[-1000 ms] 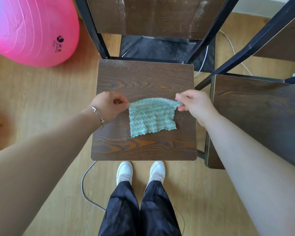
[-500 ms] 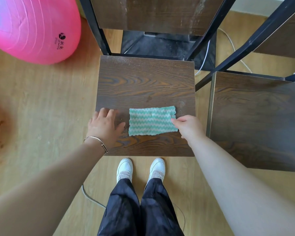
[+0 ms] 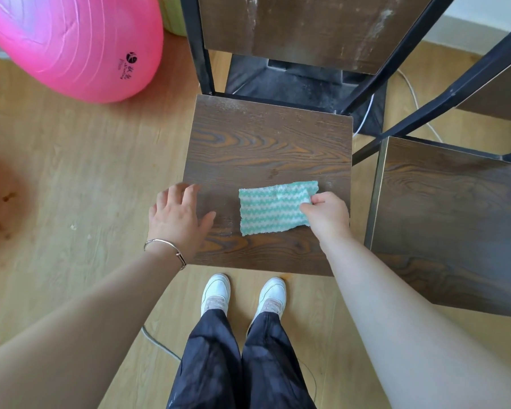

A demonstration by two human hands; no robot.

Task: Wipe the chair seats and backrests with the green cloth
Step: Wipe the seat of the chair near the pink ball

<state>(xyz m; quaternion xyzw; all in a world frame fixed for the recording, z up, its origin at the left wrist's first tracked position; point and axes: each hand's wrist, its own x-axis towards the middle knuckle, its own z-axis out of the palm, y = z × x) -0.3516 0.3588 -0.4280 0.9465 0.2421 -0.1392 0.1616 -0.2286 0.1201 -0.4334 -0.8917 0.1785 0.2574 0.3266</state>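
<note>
The green-and-white zigzag cloth (image 3: 270,211) lies flat on the dark wooden chair seat (image 3: 266,143) right in front of me, toward its front right. My right hand (image 3: 326,215) pinches the cloth's right edge, and a corner is folded over there. Over the seat's left front edge rests my left hand (image 3: 177,219), fingers spread, holding nothing, a short gap away from the cloth. This chair's backrest (image 3: 313,28) rises behind the seat, streaked with white dust. A second chair seat (image 3: 449,219) stands close on the right.
A big pink exercise ball (image 3: 71,42) sits on the wooden floor at the upper left. Black metal chair frames (image 3: 443,93) cross the upper right. White cables run on the floor behind the chairs and beside my white shoes (image 3: 242,293).
The cloth, first held stretched between both hands, now lies flat on the seat. My left hand let go and rests at the seat's left edge; my right hand still grips the cloth's right edge.
</note>
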